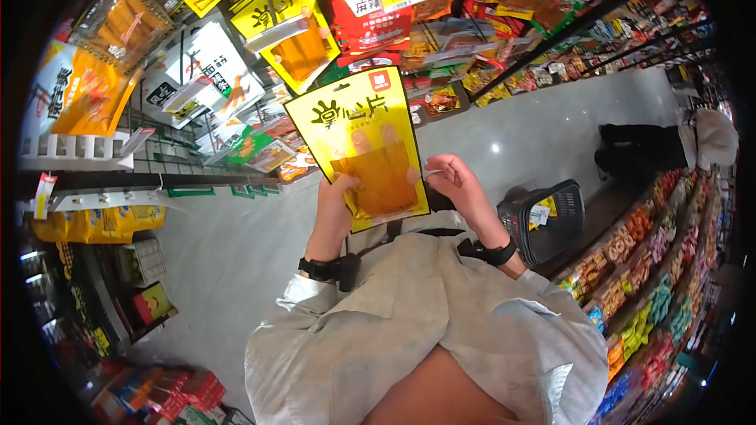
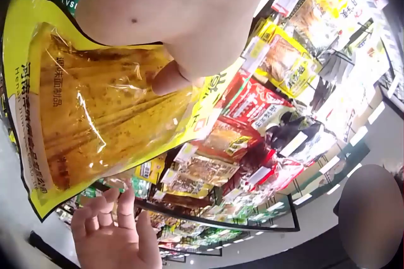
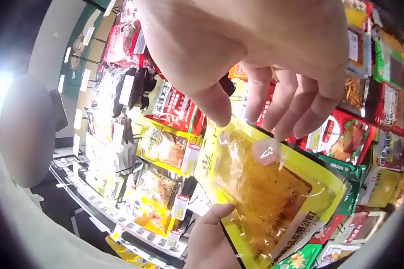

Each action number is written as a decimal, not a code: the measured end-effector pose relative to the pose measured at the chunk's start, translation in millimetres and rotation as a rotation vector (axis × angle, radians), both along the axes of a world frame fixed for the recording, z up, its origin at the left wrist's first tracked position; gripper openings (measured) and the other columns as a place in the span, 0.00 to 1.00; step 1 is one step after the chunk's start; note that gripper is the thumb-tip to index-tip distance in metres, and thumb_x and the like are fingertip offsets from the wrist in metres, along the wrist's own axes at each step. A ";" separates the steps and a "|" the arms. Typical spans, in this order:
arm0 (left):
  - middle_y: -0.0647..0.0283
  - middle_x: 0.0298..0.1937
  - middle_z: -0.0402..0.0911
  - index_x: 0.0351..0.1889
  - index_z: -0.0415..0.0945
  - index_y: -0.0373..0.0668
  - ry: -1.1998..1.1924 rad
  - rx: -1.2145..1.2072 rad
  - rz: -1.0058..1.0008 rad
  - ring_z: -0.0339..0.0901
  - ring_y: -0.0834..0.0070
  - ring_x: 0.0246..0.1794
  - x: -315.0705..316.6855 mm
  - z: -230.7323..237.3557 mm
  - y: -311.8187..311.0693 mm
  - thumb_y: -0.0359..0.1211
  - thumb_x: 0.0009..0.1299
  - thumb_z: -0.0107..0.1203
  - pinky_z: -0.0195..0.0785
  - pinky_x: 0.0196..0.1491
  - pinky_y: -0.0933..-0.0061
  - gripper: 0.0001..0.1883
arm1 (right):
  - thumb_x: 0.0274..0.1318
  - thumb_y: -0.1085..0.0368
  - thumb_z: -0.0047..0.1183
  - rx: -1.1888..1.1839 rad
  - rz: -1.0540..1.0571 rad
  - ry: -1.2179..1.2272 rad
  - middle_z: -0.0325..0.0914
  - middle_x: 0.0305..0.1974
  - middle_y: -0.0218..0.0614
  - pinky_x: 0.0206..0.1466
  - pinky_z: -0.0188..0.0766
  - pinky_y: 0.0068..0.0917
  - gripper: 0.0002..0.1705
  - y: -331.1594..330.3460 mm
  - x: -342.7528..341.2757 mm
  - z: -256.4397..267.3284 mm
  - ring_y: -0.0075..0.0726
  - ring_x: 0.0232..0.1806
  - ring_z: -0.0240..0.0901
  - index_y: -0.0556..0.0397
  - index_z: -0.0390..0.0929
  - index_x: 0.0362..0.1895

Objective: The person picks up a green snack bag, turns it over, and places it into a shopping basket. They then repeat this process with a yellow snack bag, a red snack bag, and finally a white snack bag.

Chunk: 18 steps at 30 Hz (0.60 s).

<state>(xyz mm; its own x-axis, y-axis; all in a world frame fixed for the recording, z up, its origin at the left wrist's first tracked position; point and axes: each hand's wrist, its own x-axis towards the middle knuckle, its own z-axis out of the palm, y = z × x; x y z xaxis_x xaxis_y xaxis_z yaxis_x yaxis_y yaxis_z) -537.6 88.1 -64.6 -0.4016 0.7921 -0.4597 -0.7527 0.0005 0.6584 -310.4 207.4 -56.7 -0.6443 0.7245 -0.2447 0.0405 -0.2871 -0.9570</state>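
Observation:
A yellow snack packet (image 1: 370, 149) with a clear window over orange-brown strips is held upright in front of the body. The left hand (image 1: 334, 208) grips its lower left edge, thumb on the front. In the left wrist view that thumb presses on the packet (image 2: 107, 111). Beside the packet's right edge, the right hand (image 1: 465, 195) is apart from it, its fingers loosely bent and holding nothing. The right wrist view has the right hand (image 3: 252, 48) over the packet (image 3: 265, 187), while the left hand (image 3: 211, 240) pinches the packet's edge.
Racks of hanging snack packets (image 1: 295, 39) stand ahead. A dark basket (image 1: 579, 220) with yellow packets inside sits on the grey floor (image 1: 504, 142) at the right. Shelves of colourful packets (image 1: 630, 267) line the right side, and a person (image 1: 677, 145) is farther along the aisle.

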 end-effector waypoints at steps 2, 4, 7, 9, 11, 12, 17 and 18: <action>0.63 0.49 0.82 0.56 0.74 0.38 0.022 0.029 0.045 0.79 0.73 0.49 8.3 11.7 2.0 0.24 0.65 0.51 0.70 0.55 0.71 0.19 | 0.69 0.68 0.56 0.099 0.080 -0.059 0.76 0.57 0.35 0.61 0.72 0.28 0.20 10.3 -11.2 5.2 0.28 0.57 0.74 0.57 0.70 0.62; 0.63 0.53 0.81 0.59 0.73 0.37 0.038 0.059 0.064 0.79 0.72 0.53 15.9 13.3 4.3 0.24 0.66 0.52 0.70 0.59 0.69 0.21 | 0.68 0.66 0.59 0.068 0.154 -0.041 0.76 0.58 0.36 0.62 0.71 0.30 0.24 18.2 -18.3 15.5 0.29 0.57 0.74 0.58 0.69 0.63; 0.62 0.59 0.80 0.64 0.72 0.36 0.055 0.100 0.015 0.77 0.72 0.59 31.0 4.1 8.1 0.27 0.70 0.53 0.67 0.63 0.67 0.23 | 0.66 0.65 0.59 -0.015 0.338 0.051 0.77 0.58 0.33 0.63 0.70 0.28 0.26 36.8 -12.9 24.4 0.25 0.57 0.73 0.58 0.69 0.65; 0.62 0.61 0.79 0.65 0.71 0.36 0.085 0.097 0.008 0.76 0.72 0.60 48.5 8.4 10.9 0.28 0.71 0.54 0.67 0.64 0.68 0.23 | 0.66 0.65 0.60 -0.009 0.393 0.039 0.78 0.57 0.32 0.62 0.70 0.27 0.25 44.6 -7.6 28.3 0.23 0.57 0.73 0.58 0.72 0.64; 0.62 0.62 0.79 0.66 0.71 0.36 0.085 0.098 0.005 0.75 0.73 0.61 63.0 10.7 12.9 0.28 0.72 0.56 0.66 0.64 0.68 0.24 | 0.64 0.65 0.62 0.051 0.396 0.009 0.80 0.56 0.33 0.59 0.72 0.27 0.25 52.4 -2.0 28.6 0.23 0.56 0.74 0.59 0.75 0.62; 0.62 0.62 0.79 0.66 0.71 0.36 0.097 0.093 0.014 0.76 0.73 0.61 70.6 11.5 14.6 0.28 0.72 0.57 0.67 0.63 0.69 0.23 | 0.63 0.64 0.62 0.061 0.404 -0.014 0.81 0.55 0.33 0.59 0.72 0.27 0.24 55.7 2.2 29.6 0.23 0.55 0.75 0.59 0.76 0.61; 0.61 0.60 0.80 0.66 0.71 0.36 0.120 -0.040 0.048 0.78 0.71 0.58 117.0 16.5 6.1 0.28 0.74 0.58 0.71 0.61 0.67 0.22 | 0.61 0.62 0.64 -0.007 0.499 -0.111 0.84 0.50 0.32 0.56 0.74 0.27 0.24 60.3 33.4 13.1 0.24 0.50 0.78 0.59 0.78 0.58; 0.61 0.59 0.81 0.65 0.72 0.36 0.155 -0.088 0.067 0.78 0.71 0.58 125.3 19.3 3.0 0.28 0.74 0.58 0.71 0.60 0.67 0.22 | 0.61 0.62 0.64 -0.022 0.501 -0.071 0.84 0.50 0.32 0.55 0.75 0.28 0.23 59.8 36.4 8.3 0.24 0.50 0.78 0.59 0.79 0.58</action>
<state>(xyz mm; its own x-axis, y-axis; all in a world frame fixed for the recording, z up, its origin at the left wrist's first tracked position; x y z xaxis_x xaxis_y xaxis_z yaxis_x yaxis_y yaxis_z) -412.4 91.1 -45.3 -0.5232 0.7209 -0.4544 -0.6426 0.0165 0.7660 -274.0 267.2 -48.4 -0.8928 0.3250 -0.3120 0.2430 -0.2358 -0.9409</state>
